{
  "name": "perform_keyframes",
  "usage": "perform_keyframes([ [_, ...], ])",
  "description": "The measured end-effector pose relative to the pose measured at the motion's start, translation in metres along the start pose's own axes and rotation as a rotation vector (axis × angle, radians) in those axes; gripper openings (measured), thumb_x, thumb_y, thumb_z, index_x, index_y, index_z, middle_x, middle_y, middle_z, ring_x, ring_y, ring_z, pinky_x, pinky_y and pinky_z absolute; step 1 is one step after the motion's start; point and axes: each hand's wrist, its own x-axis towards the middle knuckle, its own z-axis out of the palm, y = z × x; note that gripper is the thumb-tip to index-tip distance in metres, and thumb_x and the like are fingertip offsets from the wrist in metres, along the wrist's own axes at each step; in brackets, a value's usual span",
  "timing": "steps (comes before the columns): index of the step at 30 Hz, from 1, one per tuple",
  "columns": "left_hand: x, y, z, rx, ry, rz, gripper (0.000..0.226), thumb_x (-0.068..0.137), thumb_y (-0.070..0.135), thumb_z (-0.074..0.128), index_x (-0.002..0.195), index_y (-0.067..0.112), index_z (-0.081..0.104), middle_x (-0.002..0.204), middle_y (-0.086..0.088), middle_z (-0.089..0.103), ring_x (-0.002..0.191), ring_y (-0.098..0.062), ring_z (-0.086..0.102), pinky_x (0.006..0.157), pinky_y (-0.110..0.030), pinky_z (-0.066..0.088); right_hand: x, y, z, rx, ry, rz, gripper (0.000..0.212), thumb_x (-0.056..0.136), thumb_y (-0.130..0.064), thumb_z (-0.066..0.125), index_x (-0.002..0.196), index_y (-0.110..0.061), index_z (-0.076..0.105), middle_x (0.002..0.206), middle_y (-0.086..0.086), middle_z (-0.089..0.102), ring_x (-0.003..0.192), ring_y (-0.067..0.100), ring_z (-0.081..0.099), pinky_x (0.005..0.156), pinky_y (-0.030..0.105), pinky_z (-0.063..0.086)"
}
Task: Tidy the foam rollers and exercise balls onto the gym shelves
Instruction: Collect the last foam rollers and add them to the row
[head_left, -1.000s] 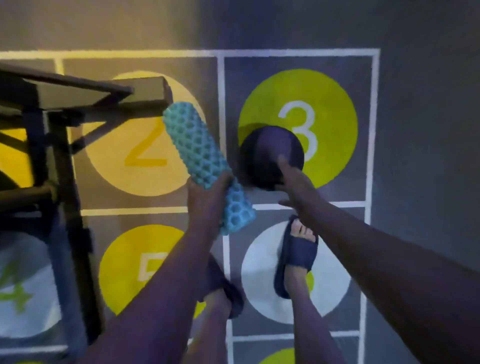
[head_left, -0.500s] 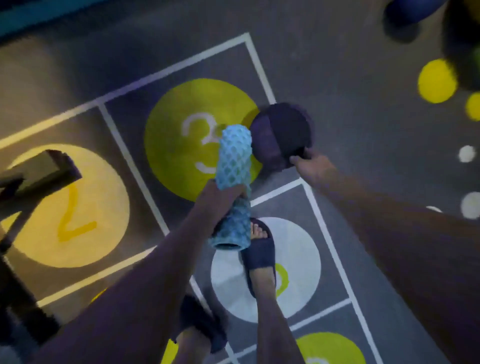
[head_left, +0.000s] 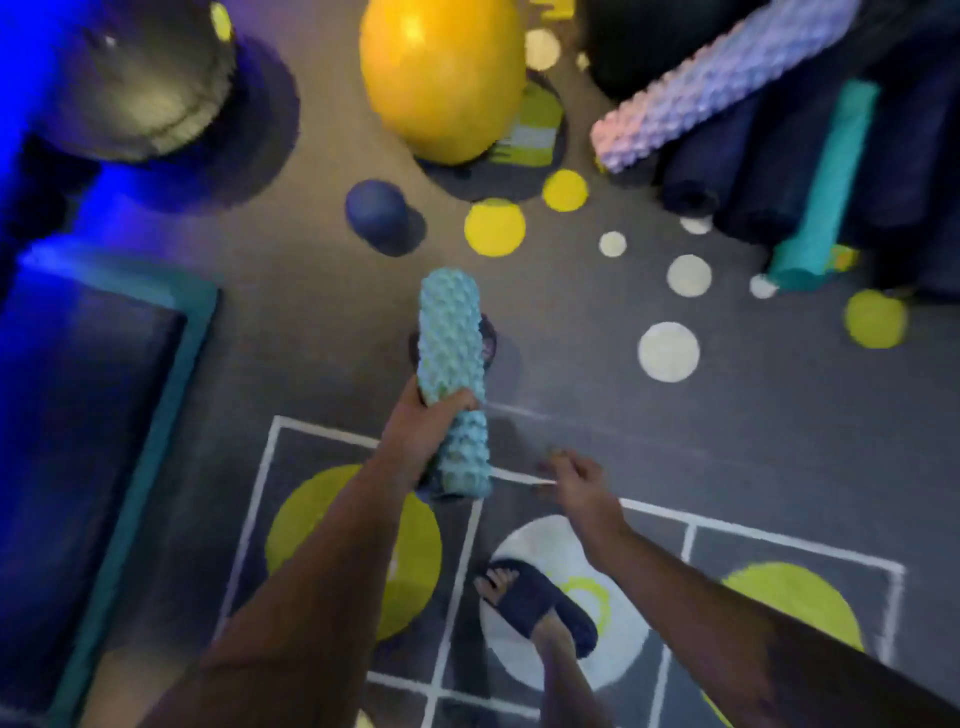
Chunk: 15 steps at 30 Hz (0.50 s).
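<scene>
**Head view.** The left hand (head_left: 426, 441) is gripping a turquoise knobbly foam roller (head_left: 449, 358) round its lower half, with the long axis pointing forward, away from the body. The right hand (head_left: 576, 480) is hanging empty, fingers loosely bent. A small dark-blue ball (head_left: 376, 210) is lying on the grey floor (head_left: 649, 431) ahead, beyond the roller's far end. The free right hand is the farther from it. No shelves are showing.
</scene>
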Motion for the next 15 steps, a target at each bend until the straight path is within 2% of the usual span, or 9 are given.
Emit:
perform_keyframes([
  [1, -0.01, 0.016, 0.008, -0.003, -0.044, -0.026, 0.026, 0.081, 0.008, 0.078, 0.101, 0.017, 0.065, 0.073, -0.006, 0.074, 0.059, -0.021, 0.07, 0.054, -0.036, 0.06, -0.01, -0.019, -0.009, 0.134, -0.005, 0.02, 0.025, 0.092, -0.046, 0.064, 0.082, -0.026, 0.075, 0.103, 0.012, 0.076, 0.095, 0.031, 0.071, 0.08, 0.043, 0.056],
  [3, -0.021, 0.044, 0.021, 0.002, -0.122, -0.045, 0.033, 0.079, 0.01, 0.08, 0.108, 0.018, 0.066, 0.087, -0.013, 0.077, 0.074, -0.031, 0.074, 0.069, -0.051, 0.062, -0.027, -0.064, -0.021, 0.224, -0.102, 0.041, 0.025, 0.096, -0.049, 0.061, 0.091, -0.028, 0.074, 0.103, -0.001, 0.077, 0.092, 0.016, 0.072, 0.075, 0.034, 0.056],
  [5, -0.018, 0.058, 0.031, 0.001, -0.183, -0.018, 0.04, 0.08, 0.015, 0.082, 0.117, 0.022, 0.066, 0.101, -0.013, 0.077, 0.089, -0.035, 0.075, 0.08, -0.059, 0.06, -0.029, -0.095, -0.019, 0.278, -0.242, 0.066, 0.04, 0.091, -0.062, 0.059, 0.109, -0.027, 0.071, 0.105, -0.008, 0.077, 0.099, 0.014, 0.073, 0.085, 0.035, 0.058],
  [7, -0.024, 0.067, 0.036, -0.026, -0.261, 0.033, 0.041, 0.088, 0.018, 0.076, 0.125, 0.029, 0.062, 0.112, -0.009, 0.076, 0.1, -0.032, 0.074, 0.088, -0.055, 0.059, -0.033, -0.118, -0.013, 0.356, -0.314, 0.065, 0.058, 0.083, -0.071, 0.063, 0.123, -0.028, 0.067, 0.116, -0.006, 0.075, 0.108, 0.015, 0.071, 0.098, 0.042, 0.055],
  [9, -0.037, 0.085, 0.027, -0.075, -0.338, 0.054, 0.04, 0.095, 0.023, 0.067, 0.133, 0.034, 0.057, 0.121, -0.005, 0.073, 0.109, -0.03, 0.071, 0.095, -0.054, 0.056, -0.049, -0.143, -0.007, 0.468, -0.321, 0.025, 0.061, 0.084, -0.061, 0.07, 0.131, -0.023, 0.062, 0.122, -0.001, 0.073, 0.113, 0.017, 0.07, 0.104, 0.042, 0.052],
  [12, -0.068, 0.127, -0.004, -0.012, -0.36, -0.024, 0.043, 0.099, 0.039, 0.059, 0.141, 0.043, 0.05, 0.134, 0.002, 0.067, 0.119, -0.025, 0.066, 0.105, -0.052, 0.049, -0.101, -0.195, -0.011, 0.622, -0.34, 0.046, 0.057, 0.089, -0.043, 0.072, 0.135, -0.011, 0.059, 0.123, 0.01, 0.072, 0.115, 0.027, 0.069, 0.102, 0.045, 0.053],
  [14, -0.103, 0.173, -0.016, 0.137, -0.376, 0.014, 0.046, 0.094, 0.05, 0.063, 0.138, 0.052, 0.051, 0.137, 0.015, 0.063, 0.124, -0.015, 0.062, 0.11, -0.047, 0.045, -0.142, -0.23, -0.028, 0.711, -0.32, 0.072, 0.048, 0.094, -0.038, 0.069, 0.132, -0.01, 0.061, 0.12, 0.013, 0.073, 0.11, 0.029, 0.071, 0.094, 0.041, 0.058],
  [15, -0.119, 0.199, -0.016, 0.221, -0.383, 0.055, 0.043, 0.094, 0.047, 0.066, 0.135, 0.052, 0.054, 0.136, 0.019, 0.062, 0.124, -0.009, 0.061, 0.109, -0.042, 0.045, -0.16, -0.249, -0.04, 0.729, -0.305, 0.069, 0.042, 0.096, -0.035, 0.067, 0.13, -0.01, 0.062, 0.117, 0.013, 0.074, 0.105, 0.028, 0.072, 0.088, 0.039, 0.06],
])
